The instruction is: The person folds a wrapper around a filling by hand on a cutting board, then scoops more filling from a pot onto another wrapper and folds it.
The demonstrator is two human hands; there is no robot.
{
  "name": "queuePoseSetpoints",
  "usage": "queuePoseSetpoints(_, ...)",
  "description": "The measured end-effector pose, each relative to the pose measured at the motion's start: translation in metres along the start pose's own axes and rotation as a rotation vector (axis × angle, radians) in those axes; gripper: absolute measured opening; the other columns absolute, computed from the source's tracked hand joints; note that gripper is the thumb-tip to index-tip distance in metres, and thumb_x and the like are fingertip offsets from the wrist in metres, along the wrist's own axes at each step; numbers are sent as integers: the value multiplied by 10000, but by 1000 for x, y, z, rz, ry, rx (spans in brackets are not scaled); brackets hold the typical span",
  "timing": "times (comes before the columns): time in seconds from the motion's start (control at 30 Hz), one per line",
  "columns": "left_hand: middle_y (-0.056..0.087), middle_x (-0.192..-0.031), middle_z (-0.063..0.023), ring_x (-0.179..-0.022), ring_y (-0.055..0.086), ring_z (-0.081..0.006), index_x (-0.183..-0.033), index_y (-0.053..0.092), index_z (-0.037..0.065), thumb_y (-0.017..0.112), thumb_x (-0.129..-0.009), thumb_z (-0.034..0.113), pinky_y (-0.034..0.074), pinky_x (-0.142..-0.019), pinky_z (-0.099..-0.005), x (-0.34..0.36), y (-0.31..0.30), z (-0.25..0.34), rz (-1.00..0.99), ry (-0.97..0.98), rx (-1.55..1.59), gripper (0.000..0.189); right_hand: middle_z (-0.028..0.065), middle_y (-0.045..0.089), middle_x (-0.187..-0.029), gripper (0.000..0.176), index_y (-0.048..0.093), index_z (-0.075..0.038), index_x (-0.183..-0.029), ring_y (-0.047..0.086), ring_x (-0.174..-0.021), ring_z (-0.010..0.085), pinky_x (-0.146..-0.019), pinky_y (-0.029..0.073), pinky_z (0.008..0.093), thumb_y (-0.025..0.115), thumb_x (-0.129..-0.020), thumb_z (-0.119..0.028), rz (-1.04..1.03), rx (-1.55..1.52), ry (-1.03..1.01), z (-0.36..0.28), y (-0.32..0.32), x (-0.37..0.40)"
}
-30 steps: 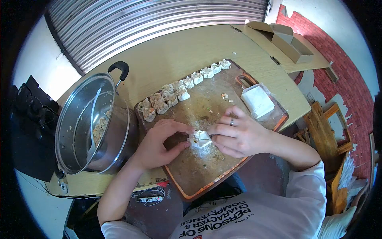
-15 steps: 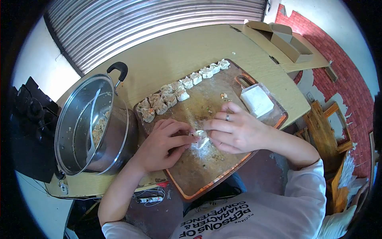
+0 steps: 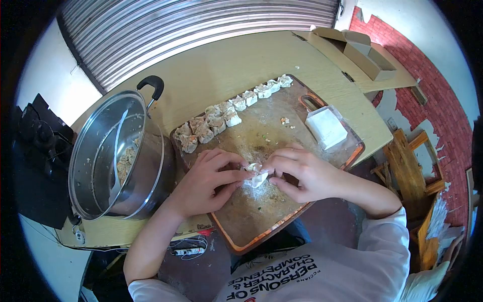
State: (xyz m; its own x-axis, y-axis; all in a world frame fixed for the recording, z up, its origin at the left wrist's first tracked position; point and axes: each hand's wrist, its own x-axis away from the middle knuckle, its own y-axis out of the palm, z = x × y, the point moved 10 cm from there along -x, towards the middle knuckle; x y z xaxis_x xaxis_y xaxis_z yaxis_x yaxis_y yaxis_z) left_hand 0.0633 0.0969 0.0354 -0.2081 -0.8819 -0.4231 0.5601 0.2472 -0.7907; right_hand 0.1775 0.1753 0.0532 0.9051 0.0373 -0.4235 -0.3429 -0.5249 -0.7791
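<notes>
A small white dumpling sits on a floury patch of the brown cutting board, between my two hands. My left hand pinches its left side with thumb and fingers. From the right, my right hand has its fingertips closed on the dumpling's other edge. Some of the filling and the folds are hidden behind my fingers. Finished-looking dumplings stand in rows along the board's far left edge. A stack of white wrappers lies at the board's right, beside its handle slot.
At the left stands a deep steel pot with minced filling and a white spoon in it. An opened cardboard box is at the table's far right. Filling crumbs dot the board.
My right hand has turned and drawn its fingers in, with the thumb now lower and closer to the dumpling's edge. My left hand keeps its pinch.
</notes>
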Motion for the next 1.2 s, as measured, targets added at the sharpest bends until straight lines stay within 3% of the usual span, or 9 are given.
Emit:
queuePoseSetpoints(0.23,674,-1197,-72,-1095,632,-290,-1195,781,184,773,-830,32,461,-987,-416,0,-1,1,18,18,17,396,100,653,-970,173,660,-53,-1062,677,-890,312,-868,486,427,716,-899,-37,6,-52,38,14,3,1)
queuePoseSetpoints(0.43,674,-1207,-76,-1102,630,-293,-1189,782,184,776,-834,38,460,-989,-421,-1,-1,2,14,20,-5,385,113,670,-1009,168,693,-42,-1037,698,-915,302,-816,549,403,767,-887,-31,60,-79,53,13,1,-4)
queuePoseSetpoints(0.63,671,-1217,-78,-1123,625,-299,-1185,779,177,775,-834,38,462,-998,-430,0,-1,1,15,17,6,378,104,656,-1029,168,657,-57,-1063,693,-882,318,-785,558,435,715,-906,-52,102,157,-71,-5,3,-4)
queuePoseSetpoints(0.73,670,-1218,-76,-1128,625,-300,-1186,778,174,774,-835,36,464,-1000,-431,0,-1,1,13,11,9,377,100,659,-1038,211,655,-68,-1082,690,-942,307,-832,533,431,742,-890,-80,163,121,-44,-5,0,0)
queuePoseSetpoints(0.8,670,-1215,-74,-1122,627,-296,-1191,777,180,772,-835,31,462,-1002,-426,0,-1,2,11,17,1,386,90,667,-1046,237,670,-84,-1075,677,-1009,285,-900,470,419,778,-868,-124,166,129,109,5,-6,4)
queuePoseSetpoints(0.9,671,-1215,-73,-1117,629,-292,-1198,776,189,768,-841,31,460,-1003,-418,0,0,1,-9,-6,6,391,69,679,-1043,218,696,-102,-1037,666,-1025,258,-926,408,405,802,-857,-166,175,193,155,5,-12,9)
queuePoseSetpoints(1.1,672,-1215,-73,-1114,632,-291,-1202,777,191,772,-847,47,456,-1003,-420,-1,1,1,-16,-1,3,384,23,687,-1016,138,720,-115,-971,665,-969,232,-887,401,395,796,-868,-165,158,204,137,11,-5,8)
queuePoseSetpoints(1.2,672,-1215,-73,-1124,630,-292,-1198,779,185,772,-847,49,455,-1005,-424,-1,-1,2,4,14,11,377,55,701,-1043,207,737,-111,-1006,684,-966,242,-848,433,359,841,-827,-126,204,215,83,6,-8,5)
